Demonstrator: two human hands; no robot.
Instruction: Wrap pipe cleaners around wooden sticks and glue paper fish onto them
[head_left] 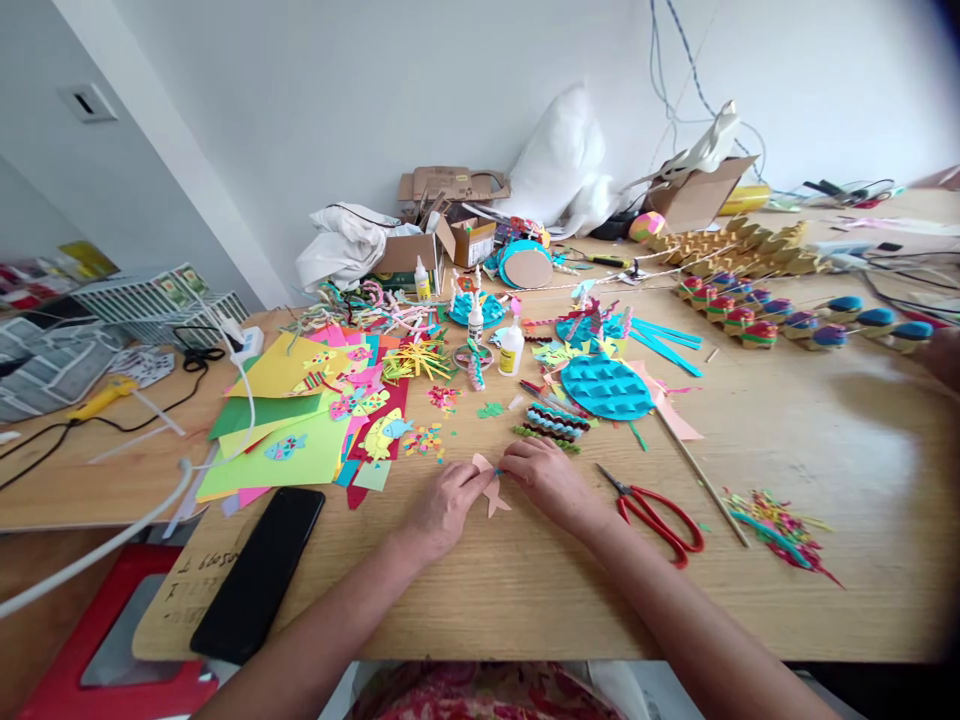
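Observation:
Near the table's middle, a small pink paper fish (493, 495) lies under the fingers of my left hand (444, 508), which is closed on its edge. My right hand (549, 482) meets it from the other side, fingertips pinched around a tiny blue piece (497, 471) at the fish's upper part. What exactly the blue piece is, I cannot make out. Red-handled scissors (660, 515) rest to the right of my right forearm. Beyond my hands lie paper confetti (424, 440), crinkled paper strips (553, 425) and a white glue bottle (511, 348).
Coloured paper sheets (277, 420) with fish cut-outs and a black phone (259, 570) are on the left. A blue textured oval (607, 387), a wooden stick (701, 475) and paper scraps (780, 525) lie right. Painted egg-carton pieces (750, 315) and boxes (409, 255) stand farther back. Another person's hand (946, 358) shows at the right edge.

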